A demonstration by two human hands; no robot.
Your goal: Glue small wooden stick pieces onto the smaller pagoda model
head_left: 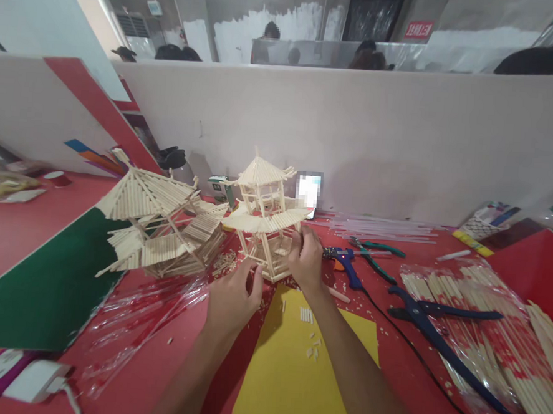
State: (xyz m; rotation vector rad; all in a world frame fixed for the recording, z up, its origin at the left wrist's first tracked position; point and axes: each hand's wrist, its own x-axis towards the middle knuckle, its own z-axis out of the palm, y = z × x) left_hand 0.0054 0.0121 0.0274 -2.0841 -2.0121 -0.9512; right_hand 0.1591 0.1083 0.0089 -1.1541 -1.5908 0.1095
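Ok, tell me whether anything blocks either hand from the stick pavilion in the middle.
Nothing visible does. The right hand is at the right side of the stick pavilion; the left hand is close to its base, contact unclear. The other stick model stands farther left, not in between.

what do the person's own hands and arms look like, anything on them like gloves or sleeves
The left hand and right hand are both bare, with no gloves. The left forearm and right forearm show no sleeve, watch or bracelet as far as the picture's lower edge. Small details such as rings are too unclear to tell.
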